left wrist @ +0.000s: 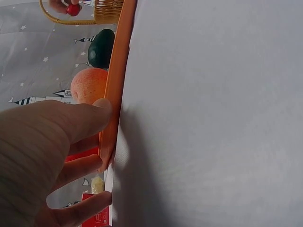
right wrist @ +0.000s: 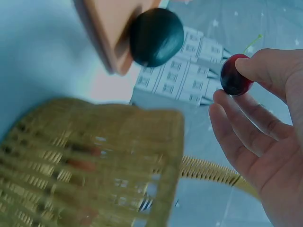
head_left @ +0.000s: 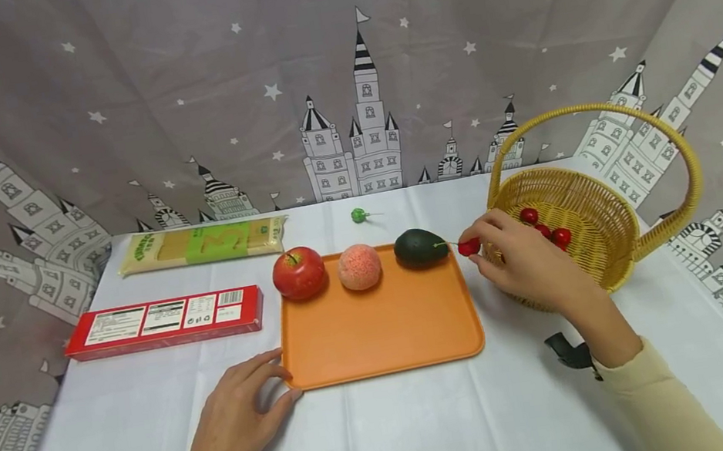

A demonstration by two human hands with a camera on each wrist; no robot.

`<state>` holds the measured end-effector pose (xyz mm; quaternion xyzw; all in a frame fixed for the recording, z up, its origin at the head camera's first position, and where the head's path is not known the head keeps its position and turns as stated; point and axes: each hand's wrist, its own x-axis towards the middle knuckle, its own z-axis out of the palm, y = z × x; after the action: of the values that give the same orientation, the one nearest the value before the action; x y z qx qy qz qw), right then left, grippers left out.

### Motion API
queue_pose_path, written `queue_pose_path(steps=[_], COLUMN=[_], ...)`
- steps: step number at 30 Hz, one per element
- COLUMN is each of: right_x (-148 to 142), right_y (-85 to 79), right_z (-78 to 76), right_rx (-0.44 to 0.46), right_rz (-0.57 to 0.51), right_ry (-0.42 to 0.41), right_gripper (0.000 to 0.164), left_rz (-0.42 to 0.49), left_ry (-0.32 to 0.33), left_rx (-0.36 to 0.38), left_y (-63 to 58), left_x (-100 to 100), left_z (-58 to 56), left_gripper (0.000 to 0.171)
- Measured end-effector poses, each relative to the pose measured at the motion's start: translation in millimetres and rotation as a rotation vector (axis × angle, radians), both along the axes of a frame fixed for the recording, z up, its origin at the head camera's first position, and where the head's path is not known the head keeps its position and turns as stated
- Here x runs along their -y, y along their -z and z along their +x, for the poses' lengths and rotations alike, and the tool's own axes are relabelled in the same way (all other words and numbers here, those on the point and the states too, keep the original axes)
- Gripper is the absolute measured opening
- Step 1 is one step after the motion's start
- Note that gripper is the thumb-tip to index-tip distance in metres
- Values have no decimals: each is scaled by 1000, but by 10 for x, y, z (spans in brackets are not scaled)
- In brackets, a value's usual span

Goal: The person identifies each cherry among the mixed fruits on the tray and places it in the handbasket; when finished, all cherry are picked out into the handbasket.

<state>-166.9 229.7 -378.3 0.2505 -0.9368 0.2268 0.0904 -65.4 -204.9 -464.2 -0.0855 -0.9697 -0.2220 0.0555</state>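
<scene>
My right hand [head_left: 531, 258] pinches a red cherry [head_left: 469, 247] by its body, between the wicker basket [head_left: 602, 220] and the orange tray [head_left: 384, 331]. In the right wrist view the cherry [right wrist: 235, 75] shows a thin green stem, held between thumb and fingertips. Several more cherries [head_left: 560, 237] lie inside the basket. My left hand [head_left: 238, 411] touches the tray's near left corner with thumb and fingers spread. Along the tray's far side sit a red apple [head_left: 299, 273], a peach [head_left: 359, 267] and a dark green avocado [head_left: 420, 247].
Left of the tray lies a red box [head_left: 166, 322] with white label panels. Behind it is a pack of noodles [head_left: 206, 244]. A small green stemmed item [head_left: 358, 215] rests beyond the tray. The basket's tall handle [head_left: 680, 154] arches over it. A castle-print curtain [head_left: 207, 85] hangs behind.
</scene>
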Motion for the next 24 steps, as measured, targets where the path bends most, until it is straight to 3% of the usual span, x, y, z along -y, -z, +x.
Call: queue_pose_path(steps=[13, 24], right_x=[-379, -668], right_y=[106, 181], right_z=[45, 71], right_rx=[-9, 46], right_rz=[-24, 3], right_ry=[58, 141], right_gripper=[29, 35], left_rz=[-3, -14], left_ry=[0, -11], left_rx=[1, 19], left_y=[-8, -19], left_x=[7, -6], left_z=[4, 1], left_gripper=[24, 25])
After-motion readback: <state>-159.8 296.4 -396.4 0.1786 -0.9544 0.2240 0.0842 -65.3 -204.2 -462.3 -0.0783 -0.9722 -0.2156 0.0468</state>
